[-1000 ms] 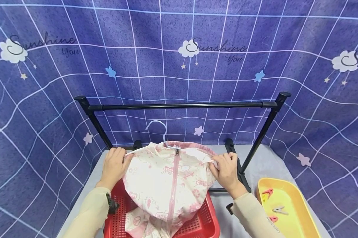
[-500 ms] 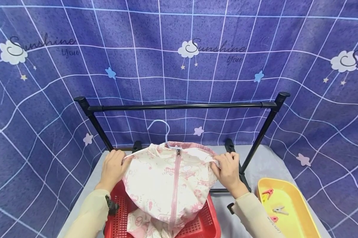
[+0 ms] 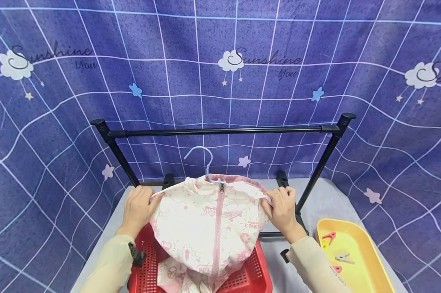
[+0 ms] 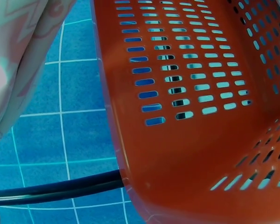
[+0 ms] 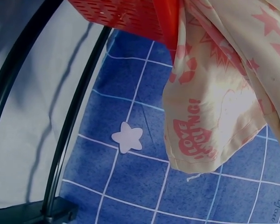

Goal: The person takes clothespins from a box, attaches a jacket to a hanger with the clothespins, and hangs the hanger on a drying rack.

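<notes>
A white zip jacket (image 3: 191, 228) with pink prints and a pink zip hangs spread between both hands, its lower part down in the red basket. My left hand (image 3: 137, 209) pinches its left shoulder; at the right shoulder my right hand (image 3: 283, 209) pinches the fabric between thumb and fingers. Out of the neckline rises the pale blue hook of a clothes hanger (image 3: 199, 147); the hanger's arms are hidden inside. The left wrist view catches a fold of the jacket (image 4: 14, 65). A loose part of the jacket (image 5: 200, 116) droops in the right wrist view.
Behind the jacket stands a black clothes rack (image 3: 220, 131) with a horizontal bar. The red basket (image 3: 262, 264) sits on the pale tabletop below. On the right, a yellow tray (image 3: 367, 248) holds several clothes pegs. A blue patterned curtain (image 3: 220, 97) surrounds the table.
The hanger hook and the jacket's zip have shifted slightly to the right. Both hands keep their hold on the shoulders, nearly in place.
</notes>
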`<state>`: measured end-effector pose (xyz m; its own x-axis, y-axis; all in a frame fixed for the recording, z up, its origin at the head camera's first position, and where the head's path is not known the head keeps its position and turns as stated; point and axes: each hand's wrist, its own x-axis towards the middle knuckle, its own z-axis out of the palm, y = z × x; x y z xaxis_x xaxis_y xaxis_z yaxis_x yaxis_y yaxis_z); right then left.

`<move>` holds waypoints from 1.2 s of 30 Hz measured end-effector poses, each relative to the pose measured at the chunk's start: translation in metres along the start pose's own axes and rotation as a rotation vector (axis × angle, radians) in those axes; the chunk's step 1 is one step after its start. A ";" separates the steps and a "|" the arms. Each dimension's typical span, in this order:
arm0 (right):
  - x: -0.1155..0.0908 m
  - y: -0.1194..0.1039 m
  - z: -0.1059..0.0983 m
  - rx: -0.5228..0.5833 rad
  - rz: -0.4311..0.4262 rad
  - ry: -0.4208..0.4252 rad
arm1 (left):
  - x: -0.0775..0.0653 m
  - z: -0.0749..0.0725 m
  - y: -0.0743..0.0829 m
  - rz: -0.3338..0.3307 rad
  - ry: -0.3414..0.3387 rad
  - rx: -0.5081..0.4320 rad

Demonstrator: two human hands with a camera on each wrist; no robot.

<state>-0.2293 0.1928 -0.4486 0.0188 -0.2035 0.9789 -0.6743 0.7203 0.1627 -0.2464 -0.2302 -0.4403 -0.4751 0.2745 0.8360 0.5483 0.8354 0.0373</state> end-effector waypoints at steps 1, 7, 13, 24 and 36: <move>0.000 0.000 0.000 0.000 0.002 -0.004 | 0.000 -0.001 0.000 -0.002 -0.003 0.004; -0.004 0.003 -0.001 -0.014 0.019 -0.015 | 0.001 -0.003 0.003 0.001 -0.013 0.015; -0.007 0.006 -0.002 -0.026 0.030 -0.020 | 0.005 -0.004 0.005 0.070 0.030 0.025; -0.010 0.009 -0.005 -0.036 0.019 -0.031 | 0.008 -0.005 0.006 0.181 0.098 0.057; -0.019 0.014 -0.009 -0.070 0.018 -0.066 | 0.010 -0.002 0.009 0.219 0.177 0.030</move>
<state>-0.2329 0.2127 -0.4636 -0.0430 -0.2321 0.9717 -0.6210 0.7681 0.1560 -0.2449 -0.2208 -0.4302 -0.2184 0.3652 0.9050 0.6029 0.7797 -0.1691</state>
